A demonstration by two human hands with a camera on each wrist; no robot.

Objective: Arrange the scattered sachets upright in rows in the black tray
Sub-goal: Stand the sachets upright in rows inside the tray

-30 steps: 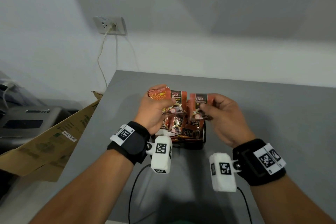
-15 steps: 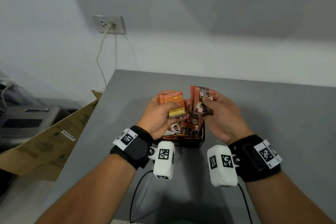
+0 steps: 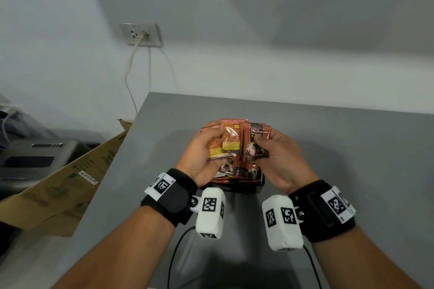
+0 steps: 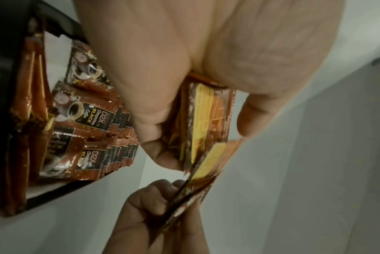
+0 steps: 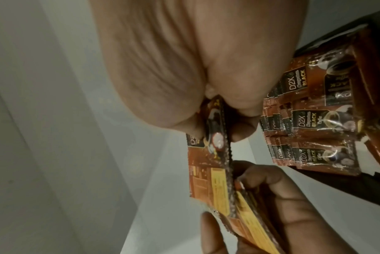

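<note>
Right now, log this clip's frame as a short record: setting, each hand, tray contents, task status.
setting: grey table against a white wall, wall socket with a plugged cable
left hand: grips a small stack of sachets, orange and yellow backs facing the head camera
right hand: pinches one D2X sachet, printed front showing
black tray: on the table under the hands, holds rows of upright sachets
status: unfinished, held sachets not yet placed

- Sachets [image 3: 256, 141]: orange-brown, with a black label and a coffee-cup picture; the backs [image 3: 231, 139] look orange with a yellow panel.
- Tray [image 3: 260, 186]: black.
- Table [image 3: 352, 148]: plain grey.
- Wrist bands [image 3: 173, 197]: black, carrying black-and-white square-patterned tags.
- Cardboard [image 3: 58, 195]: brown.
</note>
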